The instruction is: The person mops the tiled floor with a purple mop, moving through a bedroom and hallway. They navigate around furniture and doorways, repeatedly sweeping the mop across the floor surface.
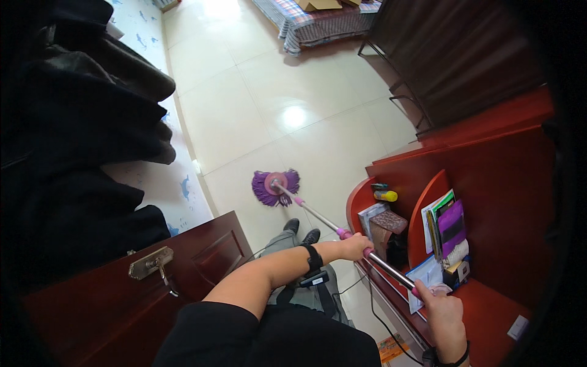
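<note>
A spin mop with a metal pole (321, 217) slants from lower right toward the middle of the view. My left hand (355, 247) grips the pole partway along, near its pink collar. Higher up, my right hand (441, 306) is closed around the upper end of the pole, beside the desk shelf. The mop's purple string head (265, 191), with a round pink disc (276, 183) at its centre, rests on the pale tiled floor (238, 114). The strands fan out to both sides, just ahead of my shoes (302, 230).
At left, a wooden door (220, 257) with a metal handle (153, 264) stands ajar, and dark clothes (91, 119) hang by the wall. A red desk shelf (495, 192) with books (447, 225) flanks my right. A cloth-covered bed (321, 32) is ahead. A black cable (373, 303) dangles by the desk.
</note>
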The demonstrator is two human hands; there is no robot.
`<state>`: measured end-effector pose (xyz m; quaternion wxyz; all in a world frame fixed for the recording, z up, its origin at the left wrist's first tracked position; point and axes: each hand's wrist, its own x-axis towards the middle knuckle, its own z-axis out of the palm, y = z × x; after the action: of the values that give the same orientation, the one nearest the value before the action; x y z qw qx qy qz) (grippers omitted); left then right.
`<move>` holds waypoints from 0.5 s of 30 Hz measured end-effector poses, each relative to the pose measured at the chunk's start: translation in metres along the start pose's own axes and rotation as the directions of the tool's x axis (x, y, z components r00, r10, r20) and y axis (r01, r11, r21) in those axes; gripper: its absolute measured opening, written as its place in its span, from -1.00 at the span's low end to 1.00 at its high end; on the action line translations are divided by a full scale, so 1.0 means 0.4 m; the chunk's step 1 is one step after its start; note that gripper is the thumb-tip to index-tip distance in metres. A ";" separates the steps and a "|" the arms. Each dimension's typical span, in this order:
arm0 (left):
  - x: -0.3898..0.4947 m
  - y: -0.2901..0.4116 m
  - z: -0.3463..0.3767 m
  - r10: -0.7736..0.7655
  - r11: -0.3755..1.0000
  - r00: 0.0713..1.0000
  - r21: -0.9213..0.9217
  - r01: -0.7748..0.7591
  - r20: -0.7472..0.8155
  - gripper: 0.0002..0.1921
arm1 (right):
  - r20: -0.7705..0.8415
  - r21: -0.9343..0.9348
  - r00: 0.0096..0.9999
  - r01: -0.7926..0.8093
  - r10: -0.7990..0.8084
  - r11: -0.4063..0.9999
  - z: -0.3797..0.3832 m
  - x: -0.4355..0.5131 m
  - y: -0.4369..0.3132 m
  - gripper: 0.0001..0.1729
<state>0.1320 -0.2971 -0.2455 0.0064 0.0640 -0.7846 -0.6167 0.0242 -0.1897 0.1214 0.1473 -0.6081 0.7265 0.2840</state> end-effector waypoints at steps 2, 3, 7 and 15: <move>0.047 0.008 -0.017 0.041 0.998 0.998 0.053 -0.043 0.043 -0.83 | 0.063 -0.049 0.994 -0.092 0.095 0.995 -0.008 -0.016 0.008 -0.65; 0.067 0.004 -0.030 0.045 0.996 0.996 0.071 -0.050 0.074 -0.78 | 0.058 -0.001 0.994 -0.097 0.097 0.995 -0.003 -0.012 0.006 -0.62; 0.050 -0.093 -0.098 0.059 0.994 0.990 0.083 -0.070 0.128 -0.80 | 0.147 0.115 0.982 -0.132 0.115 0.985 0.067 0.041 -0.032 -0.31; -0.037 -0.344 -0.292 -0.101 0.862 0.995 0.500 0.084 0.006 -0.84 | -0.002 0.281 0.997 -0.071 0.074 0.957 0.256 0.248 -0.219 -0.30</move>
<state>0.1698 -0.4403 -0.3498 -0.0525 0.0910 -0.9133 -0.3935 0.0741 -0.2171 -0.0360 0.2171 -0.5558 0.7821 0.1796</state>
